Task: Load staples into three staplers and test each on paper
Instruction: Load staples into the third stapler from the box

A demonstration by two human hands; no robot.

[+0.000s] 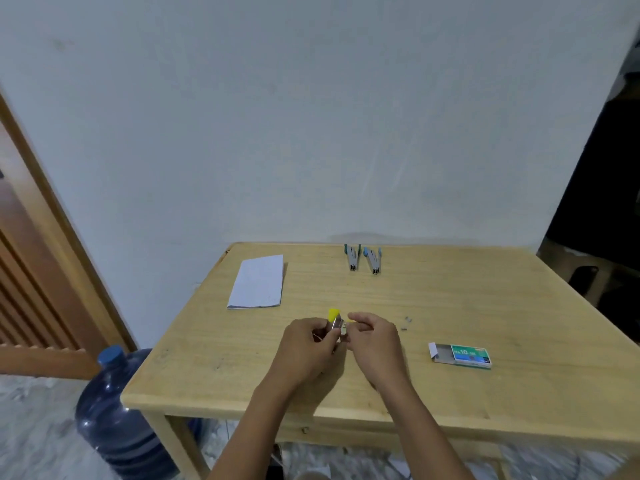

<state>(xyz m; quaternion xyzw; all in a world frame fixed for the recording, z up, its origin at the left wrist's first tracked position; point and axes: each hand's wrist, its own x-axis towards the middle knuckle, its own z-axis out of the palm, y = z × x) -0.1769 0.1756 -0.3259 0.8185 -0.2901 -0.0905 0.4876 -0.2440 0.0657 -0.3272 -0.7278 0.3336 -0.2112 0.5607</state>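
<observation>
Both hands meet low over the table's near middle. The left hand (308, 341) grips the yellow stapler (334, 318), fingers wrapped round its metal body so that the yellow end points up and away. The right hand (374, 341) has curled fingers that pinch a sliver of yellow at the stapler's side, probably its other arm pulled open for loading; whether a staple strip is also between the fingertips is too small to tell. Holding it off the wood likely gives both hands access to the magazine.

A few loose staples (407, 323) lie just right of the hands, and the staple box (462, 355) sits further right with its tray slid out, within easy reach. Against the far edge, 2 blue-tipped staplers (363, 259) lie side by side, apparently waiting their turn. The folded paper (258, 282) rests far left on the table (519, 306), ready for testing. A water bottle (117, 410) stands on the floor beside it.
</observation>
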